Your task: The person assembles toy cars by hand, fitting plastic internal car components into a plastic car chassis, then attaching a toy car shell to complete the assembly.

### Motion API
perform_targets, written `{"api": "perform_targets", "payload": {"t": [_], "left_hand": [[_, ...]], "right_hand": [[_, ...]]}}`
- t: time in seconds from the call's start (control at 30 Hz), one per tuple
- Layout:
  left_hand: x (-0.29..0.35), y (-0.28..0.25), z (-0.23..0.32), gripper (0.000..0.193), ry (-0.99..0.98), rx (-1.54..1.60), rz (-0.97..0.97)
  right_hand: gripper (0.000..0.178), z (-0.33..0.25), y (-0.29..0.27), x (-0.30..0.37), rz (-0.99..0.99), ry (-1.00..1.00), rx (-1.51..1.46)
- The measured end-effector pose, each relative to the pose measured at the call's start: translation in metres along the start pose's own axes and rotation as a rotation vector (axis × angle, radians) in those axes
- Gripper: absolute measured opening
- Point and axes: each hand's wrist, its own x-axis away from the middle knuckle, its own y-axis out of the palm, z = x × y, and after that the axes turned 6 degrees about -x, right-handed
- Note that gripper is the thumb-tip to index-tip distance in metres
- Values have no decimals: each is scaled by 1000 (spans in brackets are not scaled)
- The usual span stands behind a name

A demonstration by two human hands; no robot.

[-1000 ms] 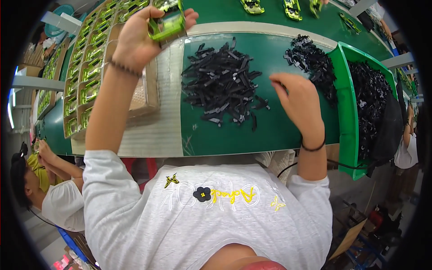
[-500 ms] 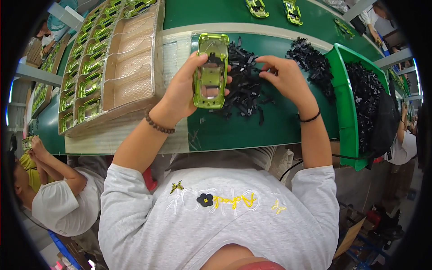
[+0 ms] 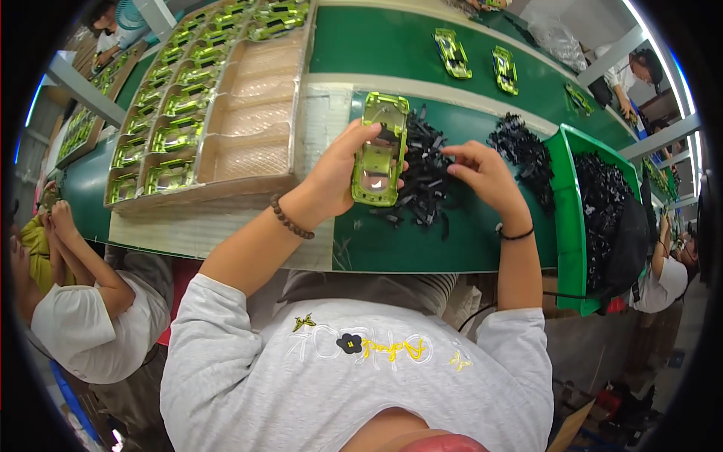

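The fingers point(image 3: 401, 183) and thumb of the left hand point(image 3: 334, 178) are closed on the long sides of a lime-green, car-shaped plastic shell point(image 3: 379, 171), held over the left side of a loose heap of small black plastic strips point(image 3: 426, 192). Above the heap's right side, the thumb and fingers of the right hand point(image 3: 491, 178) are bent close together; whether anything is pinched cannot be told. Farther left, similar shells are held in a brown compartmented tray point(image 3: 247, 157).

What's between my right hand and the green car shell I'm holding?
In the head view, a pile of black parts on the green tabletop shows between your right hand and the green car shell in your left hand.
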Motion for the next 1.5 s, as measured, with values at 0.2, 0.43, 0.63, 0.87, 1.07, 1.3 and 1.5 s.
{"api": "perform_targets", "payload": {"t": [0.2,0.43,0.63,0.87,1.07,1.3,1.5], "left_hand": [[0,-1,-2,42,-34,-27,-13],[0,7,-1,47,-73,53,-55],[4,4,3,49,-29,-49,4],[3,7,0,50,-28,-24,-3],[4,2,-1,55,-33,-46,-34],[4,3,-1,46,4,3,-38],[2,1,2,45,-15,8,-18]], "right_hand": [[26,6,1,7,-2,77,0],[15,1,1,7,100,45,4],[22,5,2,8,111,183,-272],[21,16,0,10,259,205,-197],[24,21,7,8,318,-68,299],[26,12,12,3,226,-4,253],[25,12,9,-4,240,-46,305]]}}
